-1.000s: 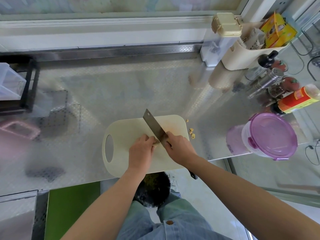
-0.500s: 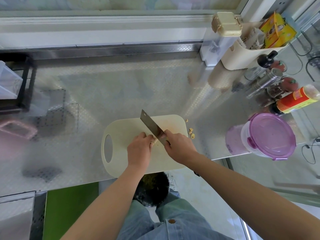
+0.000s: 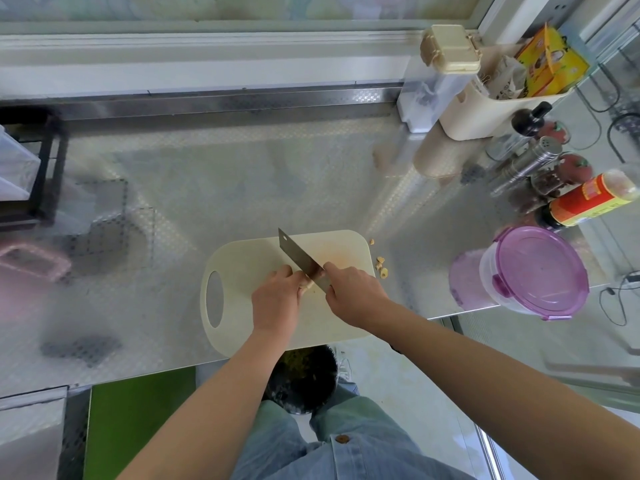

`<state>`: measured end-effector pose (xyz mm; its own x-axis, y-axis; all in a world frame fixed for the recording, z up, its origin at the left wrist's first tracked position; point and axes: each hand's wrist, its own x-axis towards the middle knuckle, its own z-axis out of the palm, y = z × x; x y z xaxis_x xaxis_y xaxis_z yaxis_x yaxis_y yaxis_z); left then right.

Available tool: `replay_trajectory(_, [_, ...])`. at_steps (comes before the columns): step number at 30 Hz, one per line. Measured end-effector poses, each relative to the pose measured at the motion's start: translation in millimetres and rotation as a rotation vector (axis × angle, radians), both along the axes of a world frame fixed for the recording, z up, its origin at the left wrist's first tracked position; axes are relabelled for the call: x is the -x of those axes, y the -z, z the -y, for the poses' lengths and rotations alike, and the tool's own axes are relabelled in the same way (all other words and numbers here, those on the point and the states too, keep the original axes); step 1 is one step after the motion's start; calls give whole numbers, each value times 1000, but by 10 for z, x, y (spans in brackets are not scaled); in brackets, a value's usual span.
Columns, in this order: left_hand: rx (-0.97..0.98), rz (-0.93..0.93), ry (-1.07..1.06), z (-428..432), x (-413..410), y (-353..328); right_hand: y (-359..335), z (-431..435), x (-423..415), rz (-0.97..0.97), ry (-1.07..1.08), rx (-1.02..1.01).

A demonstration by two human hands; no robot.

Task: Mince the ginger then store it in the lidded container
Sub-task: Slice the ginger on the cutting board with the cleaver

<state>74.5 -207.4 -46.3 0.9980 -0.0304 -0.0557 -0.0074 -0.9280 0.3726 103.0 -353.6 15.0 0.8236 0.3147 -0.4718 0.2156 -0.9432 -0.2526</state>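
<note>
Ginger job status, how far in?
Early. Done: only a few pale bits lie on the counter right of the cutting board. In hand: left hand holds the ginger piece on the board; right hand holds the cleaver, blade against it. Left: finish mincing, then open the purple-lidded container, currently closed, and fill it.

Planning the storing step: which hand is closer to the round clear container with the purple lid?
Right. The right hand, gripping the steel cleaver, lies left of the purple-lidded container; the left hand, holding the tan ginger piece, lies farther left.
</note>
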Motion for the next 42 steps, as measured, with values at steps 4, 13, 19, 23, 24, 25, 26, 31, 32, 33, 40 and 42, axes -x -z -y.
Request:
replay_trajectory(4, [-12,-2,4,0,-9,4,-6,-41,-17,-36,30,-5])
replay_trajectory(13, [-9,6,22,-5,-46,-5,65,-64,-90,-107,109,-51])
replay_trajectory(19, [25,1,38,-22,-56,14,188,-115,-38,-72,100,-81])
replay_trajectory(23, [40,17,39,-21,-63,-11,299,-142,22,-62,129,-116])
replay_trajectory(24, [42,21,41,-25,-64,-14,309,-143,16,-58,130,-118])
replay_trajectory(25, [47,25,45,-32,-63,-11,314,-147,2,-57,130,-121])
replay_trajectory(26, [52,29,50,-38,-59,-11,313,-152,-17,-55,131,-130])
replay_trajectory(31, [77,33,49,-53,-53,9,314,-159,-139,-41,198,-223])
replay_trajectory(32, [78,25,47,-58,-55,25,300,-142,-151,-35,207,-238])
replay_trajectory(33, [71,13,46,-62,-57,43,283,-121,-156,-27,201,-245])
replay_trajectory(40, [60,1,38,-72,-54,67,169,-72,-107,-30,83,-144])
replay_trajectory(42, [70,12,42,-69,-58,64,151,-74,-83,-37,82,-110])
